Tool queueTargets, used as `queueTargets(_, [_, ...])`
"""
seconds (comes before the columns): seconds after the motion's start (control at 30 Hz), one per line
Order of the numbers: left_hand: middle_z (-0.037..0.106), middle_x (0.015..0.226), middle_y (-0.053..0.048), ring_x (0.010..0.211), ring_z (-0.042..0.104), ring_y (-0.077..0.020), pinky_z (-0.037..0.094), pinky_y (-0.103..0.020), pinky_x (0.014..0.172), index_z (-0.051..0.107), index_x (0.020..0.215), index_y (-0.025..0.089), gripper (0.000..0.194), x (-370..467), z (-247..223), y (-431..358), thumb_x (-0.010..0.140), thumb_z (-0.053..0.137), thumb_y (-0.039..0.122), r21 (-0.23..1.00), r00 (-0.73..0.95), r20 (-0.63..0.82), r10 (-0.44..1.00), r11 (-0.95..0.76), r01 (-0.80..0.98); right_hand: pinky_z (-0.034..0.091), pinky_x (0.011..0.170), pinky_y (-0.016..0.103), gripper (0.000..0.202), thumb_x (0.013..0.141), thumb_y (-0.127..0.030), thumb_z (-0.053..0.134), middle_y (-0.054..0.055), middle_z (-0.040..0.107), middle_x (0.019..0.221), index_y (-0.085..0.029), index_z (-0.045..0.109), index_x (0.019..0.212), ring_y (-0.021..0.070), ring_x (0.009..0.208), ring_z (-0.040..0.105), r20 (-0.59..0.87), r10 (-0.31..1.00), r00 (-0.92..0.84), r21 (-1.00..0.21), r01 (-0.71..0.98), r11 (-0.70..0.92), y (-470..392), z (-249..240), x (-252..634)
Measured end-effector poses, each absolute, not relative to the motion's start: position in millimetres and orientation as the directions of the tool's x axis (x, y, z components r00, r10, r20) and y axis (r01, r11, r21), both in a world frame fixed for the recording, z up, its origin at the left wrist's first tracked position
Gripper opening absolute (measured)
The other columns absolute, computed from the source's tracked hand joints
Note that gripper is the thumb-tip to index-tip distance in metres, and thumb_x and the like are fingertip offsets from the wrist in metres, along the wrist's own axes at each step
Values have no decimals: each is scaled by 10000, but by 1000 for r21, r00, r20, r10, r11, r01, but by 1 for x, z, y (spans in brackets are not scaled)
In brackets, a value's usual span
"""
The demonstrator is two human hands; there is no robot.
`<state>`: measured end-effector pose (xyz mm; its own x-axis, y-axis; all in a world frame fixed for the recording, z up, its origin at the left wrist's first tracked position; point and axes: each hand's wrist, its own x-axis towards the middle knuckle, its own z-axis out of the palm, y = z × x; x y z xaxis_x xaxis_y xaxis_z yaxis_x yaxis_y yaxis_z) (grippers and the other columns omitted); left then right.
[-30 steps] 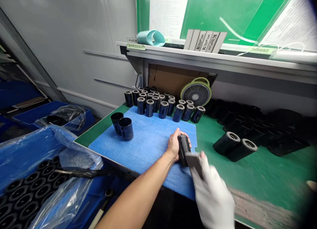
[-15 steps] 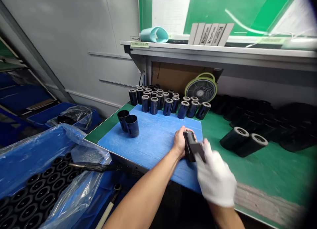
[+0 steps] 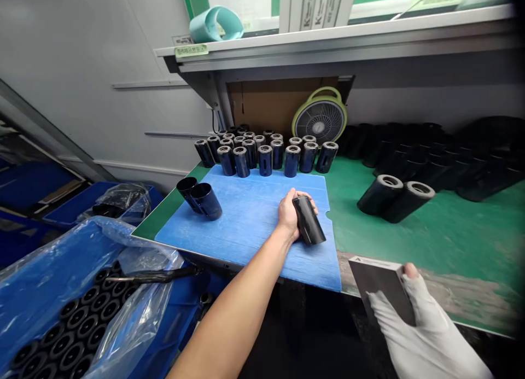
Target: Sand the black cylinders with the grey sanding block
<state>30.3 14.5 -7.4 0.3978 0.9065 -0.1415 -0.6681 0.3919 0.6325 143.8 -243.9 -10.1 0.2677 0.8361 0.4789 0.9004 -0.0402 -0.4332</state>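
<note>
My bare left hand [image 3: 289, 214] is wrapped round a glossy black cylinder [image 3: 308, 220], tilted just over the blue sheet [image 3: 254, 226]. In a white glove with bare fingertips, my right hand [image 3: 426, 327] grips a flat dark grey block [image 3: 383, 289] with a pale printed edge, at the table's front edge. The block is apart from the cylinder. Two open black cups [image 3: 208, 201] stand together on the left of the sheet. Behind it, several dark cylinders with pale ring tops [image 3: 264, 160] are set out in rows.
Two ringed cylinders [image 3: 410, 203] lean on the green tabletop [image 3: 348, 204] at right, before a dark heap of cylinders [image 3: 443, 155]. A green-rimmed fan [image 3: 320, 119] stands at the back under a shelf [image 3: 328, 51]. At lower left, a plastic-lined blue bin [image 3: 41, 258] holds several black ringed parts.
My right hand has moved the block away from the cylinder, down and to the right. The cylinder remains in my left hand, more fully visible. The camera view has shifted.
</note>
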Motion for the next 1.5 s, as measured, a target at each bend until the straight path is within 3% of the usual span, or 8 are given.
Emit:
queueTargets(0.13, [622,604,-57,504,613,-176,486,-281,545,595,751,153,384,29,-6,14,918,482,479,638,414,-145,899,404,-655,576,919,430,565,990,-269,429,85,657,1261,-301,405,1554,268,1073,675,517,847,124,-316,947,54,-222,5,133])
queueTargets(0.27, [621,602,-56,498,606,-169,480,-276,535,597,749,149,376,28,-4,12,925,473,458,635,403,-138,905,393,-665,577,770,355,556,987,-200,419,101,686,1117,-313,444,1531,237,937,687,580,806,115,-242,970,36,-213,10,117])
queueTargets(0.43, [622,595,-55,497,598,-173,466,-277,521,603,751,149,404,30,-6,12,918,476,494,638,401,-128,907,385,-667,481,627,281,598,982,-258,492,54,623,781,-278,382,1569,185,698,609,652,743,150,-159,986,-60,-180,8,102])
queueTargets(0.67, [650,672,1,621,597,-122,474,-229,666,648,774,145,289,34,-14,12,862,624,420,699,189,-137,972,230,-677,301,549,302,535,999,-456,495,24,615,865,-315,453,1514,149,611,489,610,777,155,1,981,-196,-86,46,99])
queueTargets(0.83, [616,555,-47,481,567,-176,455,-297,532,630,716,140,472,33,-11,10,893,489,555,681,320,-142,937,328,-655,365,622,304,569,1005,-202,409,40,604,844,-239,349,1569,156,638,482,650,758,-49,111,993,-31,-136,33,99])
queueTargets(1.03, [695,736,-26,688,604,-148,482,-253,704,690,782,144,307,31,-11,13,868,592,422,786,140,-124,982,184,-591,259,535,302,535,1001,-416,498,13,608,840,-328,428,1525,152,588,493,609,784,125,87,971,-222,-79,51,93])
queueTargets(1.27, [609,553,-48,481,551,-170,453,-299,545,636,712,145,498,36,-14,12,890,458,575,732,324,-124,938,307,-608,396,599,311,608,965,-241,444,86,627,935,-317,378,1564,194,690,552,528,849,-6,67,997,-35,-139,31,110])
queueTargets(1.5, [627,650,-3,637,549,-143,443,-255,654,621,681,167,328,33,-13,12,855,572,441,806,139,-126,982,183,-564,351,564,301,562,992,-362,461,55,632,950,-305,402,1548,150,642,515,528,844,92,58,988,-144,-77,59,99])
